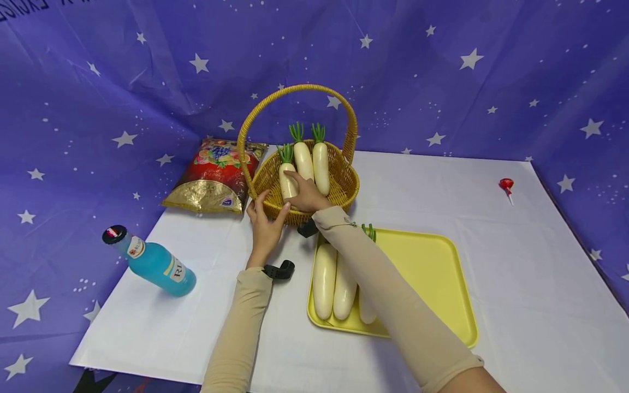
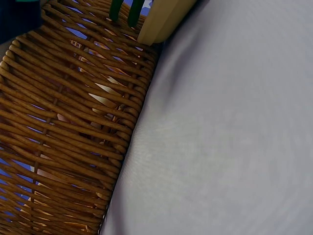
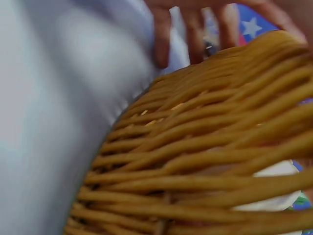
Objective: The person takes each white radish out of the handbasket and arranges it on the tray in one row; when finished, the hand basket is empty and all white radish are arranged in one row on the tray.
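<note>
In the head view, my right hand [image 1: 309, 196] reaches into the wicker basket [image 1: 352, 188] and grips a white radish [image 1: 287, 177] with a green top, at the basket's left. Beside it two more white radishes [image 1: 303, 158] lean inside. My left hand [image 1: 265, 232] is at the basket's near left side, thumb and fingers spread against the rim. Its fingers [image 3: 194, 36] appear beyond the wicker wall in the right wrist view. The left wrist view is mostly filled by the basket's wall [image 2: 63, 122]. White radishes [image 1: 324, 284] lie on a yellow tray [image 1: 429, 273], partly hidden by my right forearm.
A red and gold snack bag [image 1: 211, 174] lies left of the basket. Nearer, a blue bottle [image 1: 162, 267] stands at the left of the white table. A red lollipop [image 1: 506, 187] lies at the far right. Starry purple cloth hangs behind the table.
</note>
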`<state>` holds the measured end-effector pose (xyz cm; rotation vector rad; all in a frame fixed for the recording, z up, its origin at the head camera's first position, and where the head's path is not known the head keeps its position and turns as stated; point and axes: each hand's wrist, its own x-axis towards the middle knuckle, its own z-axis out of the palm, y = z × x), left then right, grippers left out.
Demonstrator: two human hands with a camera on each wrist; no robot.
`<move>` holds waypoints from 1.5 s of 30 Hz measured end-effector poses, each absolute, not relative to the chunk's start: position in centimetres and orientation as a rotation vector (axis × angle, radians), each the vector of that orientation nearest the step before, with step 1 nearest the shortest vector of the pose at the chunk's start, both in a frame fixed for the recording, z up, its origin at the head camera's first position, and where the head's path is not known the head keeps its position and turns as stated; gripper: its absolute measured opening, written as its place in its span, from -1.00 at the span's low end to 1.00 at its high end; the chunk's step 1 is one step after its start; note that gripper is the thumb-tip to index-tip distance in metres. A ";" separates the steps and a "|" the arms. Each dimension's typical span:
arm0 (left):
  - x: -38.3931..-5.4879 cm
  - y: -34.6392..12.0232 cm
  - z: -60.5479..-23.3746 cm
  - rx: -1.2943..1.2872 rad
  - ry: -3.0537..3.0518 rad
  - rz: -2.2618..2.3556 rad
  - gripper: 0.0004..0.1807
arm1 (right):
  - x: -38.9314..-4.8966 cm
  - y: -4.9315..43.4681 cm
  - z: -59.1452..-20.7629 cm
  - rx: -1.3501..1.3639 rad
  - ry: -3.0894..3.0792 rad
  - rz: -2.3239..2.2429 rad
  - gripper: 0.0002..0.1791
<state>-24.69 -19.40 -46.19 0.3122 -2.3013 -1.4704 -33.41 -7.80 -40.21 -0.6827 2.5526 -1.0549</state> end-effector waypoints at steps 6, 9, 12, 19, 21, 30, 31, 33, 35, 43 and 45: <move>-24.8 -19.1 -46.2 0.287 -2.300 -1.476 -0.27 | -33.3 -6.5 -39.8 -0.575 2.255 -1.380 -0.18; -24.8 -18.9 -46.3 0.283 -2.306 -1.485 -0.27 | -33.4 -5.9 -39.4 -0.497 2.123 -1.475 -0.20; -24.8 -18.7 -46.4 0.284 -2.309 -1.497 -0.26 | -33.0 -5.2 -38.3 -0.436 2.050 -1.520 -0.22; -24.9 -18.4 -46.5 0.279 -2.314 -1.493 -0.26 | -32.7 -3.7 -37.3 -0.384 1.873 -1.641 -0.26; -24.9 -18.2 -46.5 0.282 -2.318 -1.494 -0.25 | -32.9 -3.4 -37.6 -0.371 1.753 -1.732 -0.28; -24.9 -18.1 -46.6 0.287 -2.328 -1.498 -0.26 | -33.6 -1.7 -38.2 -0.324 1.353 -1.912 -0.35; -24.9 -18.1 -46.6 0.286 -2.331 -1.495 -0.26 | -33.5 -1.4 -38.1 -0.328 1.347 -1.915 -0.35; -25.0 -18.2 -46.5 0.283 -2.333 -1.492 -0.26 | -33.3 -0.8 -37.9 -0.347 1.329 -1.927 -0.35; -25.0 -18.4 -46.4 0.280 -2.328 -1.489 -0.27 | -32.9 -0.1 -37.7 -0.369 1.303 -1.950 -0.36; -25.0 -19.3 -46.0 0.291 -2.284 -1.489 -0.30 | -29.2 4.7 -37.2 -0.424 1.083 -2.051 -0.37; -24.9 -19.3 -46.1 0.284 -2.277 -1.493 -0.29 | -27.9 6.7 -37.5 -0.429 1.069 -2.068 -0.36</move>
